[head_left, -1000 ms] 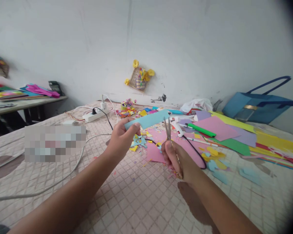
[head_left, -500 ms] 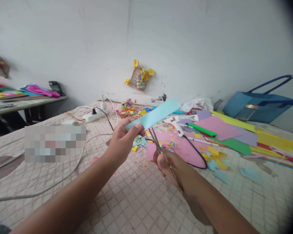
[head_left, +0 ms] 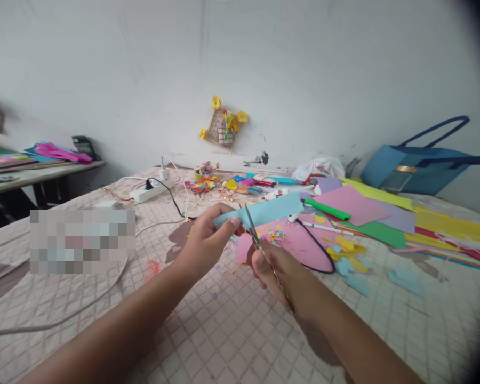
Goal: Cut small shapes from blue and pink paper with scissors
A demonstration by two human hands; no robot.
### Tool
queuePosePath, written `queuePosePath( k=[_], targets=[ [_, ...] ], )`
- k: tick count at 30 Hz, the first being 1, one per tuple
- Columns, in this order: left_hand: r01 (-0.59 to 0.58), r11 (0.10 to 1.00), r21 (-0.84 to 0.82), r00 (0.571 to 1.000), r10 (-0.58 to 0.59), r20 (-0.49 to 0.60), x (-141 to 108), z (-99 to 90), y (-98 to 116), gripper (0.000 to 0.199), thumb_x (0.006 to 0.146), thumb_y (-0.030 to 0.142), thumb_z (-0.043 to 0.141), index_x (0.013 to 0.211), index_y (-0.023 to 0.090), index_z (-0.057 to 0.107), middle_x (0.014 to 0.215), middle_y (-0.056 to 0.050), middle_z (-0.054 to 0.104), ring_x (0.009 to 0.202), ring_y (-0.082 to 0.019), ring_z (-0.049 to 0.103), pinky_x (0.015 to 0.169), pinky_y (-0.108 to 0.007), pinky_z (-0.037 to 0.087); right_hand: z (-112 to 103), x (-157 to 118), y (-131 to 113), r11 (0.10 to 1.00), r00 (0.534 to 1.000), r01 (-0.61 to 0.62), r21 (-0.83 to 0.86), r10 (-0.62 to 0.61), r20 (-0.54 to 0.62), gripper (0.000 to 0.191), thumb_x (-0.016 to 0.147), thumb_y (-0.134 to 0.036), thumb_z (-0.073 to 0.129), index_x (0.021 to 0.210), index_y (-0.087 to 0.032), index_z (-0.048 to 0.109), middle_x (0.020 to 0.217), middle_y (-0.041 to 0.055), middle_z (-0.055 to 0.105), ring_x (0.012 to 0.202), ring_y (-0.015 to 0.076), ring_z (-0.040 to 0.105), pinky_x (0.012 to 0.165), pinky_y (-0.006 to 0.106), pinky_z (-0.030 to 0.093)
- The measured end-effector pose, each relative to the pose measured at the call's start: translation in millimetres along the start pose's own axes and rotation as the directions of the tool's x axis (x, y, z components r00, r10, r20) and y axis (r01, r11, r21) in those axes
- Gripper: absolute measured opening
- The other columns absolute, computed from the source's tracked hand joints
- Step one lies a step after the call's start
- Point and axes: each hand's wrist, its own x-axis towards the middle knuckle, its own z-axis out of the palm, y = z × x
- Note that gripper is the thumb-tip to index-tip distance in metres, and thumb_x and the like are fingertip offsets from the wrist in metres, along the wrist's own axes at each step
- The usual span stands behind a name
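Observation:
A light blue paper strip (head_left: 272, 208) is pinched near its left end between the thumb and fingers of my left hand (head_left: 214, 234). It stretches to the right above the table. My right hand (head_left: 274, 266) is wrapped round a pair of scissors (head_left: 253, 230). The blades point up and away, and one lies across the front of the strip, just right of my left fingertips. Beneath the strip, a pink sheet (head_left: 300, 245) lies on the table with small paper scraps on it.
A power strip (head_left: 154, 191) and a pale cable (head_left: 122, 272) lie at left. Coloured sheets (head_left: 356, 205), a green marker (head_left: 327, 209) and yellow scraps (head_left: 346, 245) spread at right. A blue bag (head_left: 416, 168) leans by the wall. Paper flowers (head_left: 206, 169) stand at the back.
The strip has swung down from its raised slant to a flatter angle. The scissor blades have come up against it. The view has shifted slightly to the right.

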Motion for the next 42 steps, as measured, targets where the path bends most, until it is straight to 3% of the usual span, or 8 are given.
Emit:
queuePosePath(
  k=[5, 10, 17, 25, 32, 38, 42],
  targets=[
    [-0.018, 1.000, -0.001, 1.000, 0.018, 0.006, 0, 0.3, -1, 0.012, 0.080, 0.024, 0.055, 0.071, 0.017, 0.053, 0.065, 0.002, 0.057, 0.063, -0.009, 0.053, 0.060, -0.022, 0.041, 1, 0, 3, 1.000, 1.000, -0.024, 0.006, 0.024, 0.005, 0.050, 0.082, -0.067, 0.028, 0.076, -0.020, 0.043, 0.058, -0.0052, 0.036, 0.051, 0.0096, 0.030, 0.044, 0.022, 0.025],
    [-0.016, 1.000, -0.016, 1.000, 0.016, -0.008, 0, 0.8, -3, 0.012, 0.080, 0.025, 0.056, 0.071, 0.017, 0.054, 0.065, 0.002, 0.058, 0.065, -0.010, 0.055, 0.063, -0.023, 0.043, 3, 0, 5, 0.999, 1.000, 0.001, 0.037, 0.000, -0.027, 0.050, 0.081, -0.067, 0.032, 0.073, -0.019, 0.043, 0.059, -0.0047, 0.035, 0.051, 0.0096, 0.031, 0.044, 0.021, 0.026],
    [0.053, 0.981, -0.185, 0.999, -0.050, 0.020, 2, 0.5, -9, 0.010, 0.076, 0.026, 0.060, 0.073, 0.017, 0.057, 0.071, 0.000, 0.062, 0.071, -0.014, 0.059, 0.072, -0.030, 0.047, 4, 1, 8, 1.000, 0.998, 0.000, -0.010, -0.001, -0.069, 0.046, 0.083, -0.063, 0.035, 0.071, -0.019, 0.043, 0.056, -0.0051, 0.035, 0.049, 0.0092, 0.032, 0.043, 0.022, 0.024],
    [0.006, 0.988, -0.155, 0.999, 0.001, 0.048, 0, -3.4, -11, 0.016, 0.077, 0.029, 0.057, 0.070, 0.016, 0.062, 0.069, -0.001, 0.062, 0.070, -0.014, 0.057, 0.069, -0.027, 0.044, 4, 2, 7, 0.998, 0.998, -0.007, -0.063, 0.002, -0.064, 0.044, 0.085, -0.061, 0.034, 0.072, -0.020, 0.042, 0.057, -0.0049, 0.035, 0.050, 0.0094, 0.031, 0.043, 0.022, 0.021],
    [0.070, 0.995, 0.077, 0.997, -0.066, -0.050, -3, 4.0, -5, 0.016, 0.073, 0.028, 0.063, 0.065, 0.015, 0.060, 0.064, 0.000, 0.060, 0.064, -0.012, 0.054, 0.061, -0.024, 0.040, 2, 2, 6, 0.994, 0.997, -0.003, -0.113, -0.005, -0.072, 0.046, 0.084, -0.063, 0.036, 0.072, -0.020, 0.043, 0.058, -0.0039, 0.040, 0.052, 0.0104, 0.033, 0.044, 0.023, 0.023],
    [0.081, 0.993, 0.086, 0.996, -0.078, -0.040, -4, 5.3, -8, 0.017, 0.074, 0.028, 0.061, 0.064, 0.015, 0.060, 0.064, 0.000, 0.060, 0.065, -0.012, 0.053, 0.062, -0.024, 0.039, 2, 3, 8, 0.978, 0.995, 0.013, -0.210, -0.034, -0.097, 0.046, 0.084, -0.062, 0.036, 0.071, -0.019, 0.043, 0.060, -0.0024, 0.045, 0.052, 0.0107, 0.036, 0.048, 0.025, 0.027],
    [0.110, 0.993, -0.030, 0.994, -0.111, -0.007, -6, 6.8, -14, 0.016, 0.075, 0.028, 0.062, 0.065, 0.016, 0.060, 0.065, 0.000, 0.059, 0.067, -0.013, 0.055, 0.067, -0.026, 0.042, 2, 4, 7, 0.975, 0.995, 0.021, -0.223, -0.042, -0.093, 0.044, 0.087, -0.060, 0.033, 0.074, -0.019, 0.044, 0.061, -0.0023, 0.048, 0.053, 0.0105, 0.037, 0.049, 0.024, 0.028]
  ],
)
